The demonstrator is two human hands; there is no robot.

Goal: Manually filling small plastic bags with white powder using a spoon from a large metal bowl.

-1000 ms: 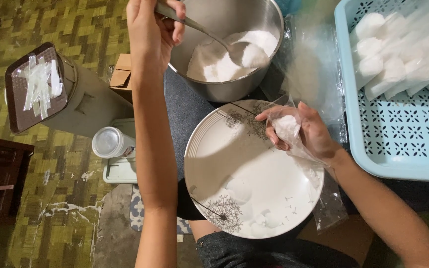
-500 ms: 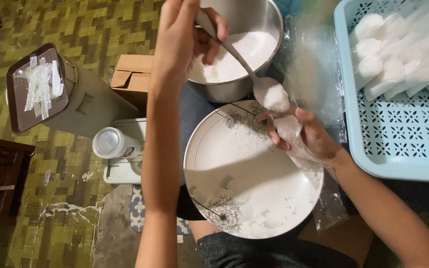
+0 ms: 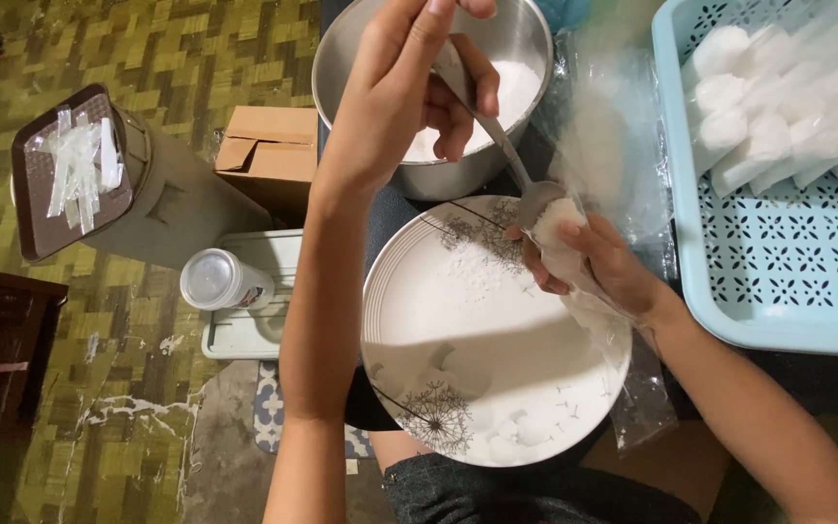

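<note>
Far left on the yellow-green patterned floor: brown-rimmed square lid [image 3: 72, 172] with clear plastic strips on a grey bin, then a white round-capped jar [image 3: 217, 279] and a small brown cardboard box [image 3: 254, 147]. Centre: left hand [image 3: 409, 92], fingers pinching the handle of a long metal spoon [image 3: 497, 146]; spoon's long axis slants down-right, bowl heaped with white granules, touching the mouth of the small clear plastic bag [image 3: 564, 254]. Right hand [image 3: 608, 267] lies just beside and below the bowl, fingers curled around the bag, holding it open above the rim of the white round ceramic plate with dandelion print [image 3: 458, 340]; loose grains scattered on the plate. Shiny steel pot [image 3: 526, 58] of white granules behind. Far right: light-blue perforated plastic basket [image 3: 778, 281] with filled soft white packets.
</note>
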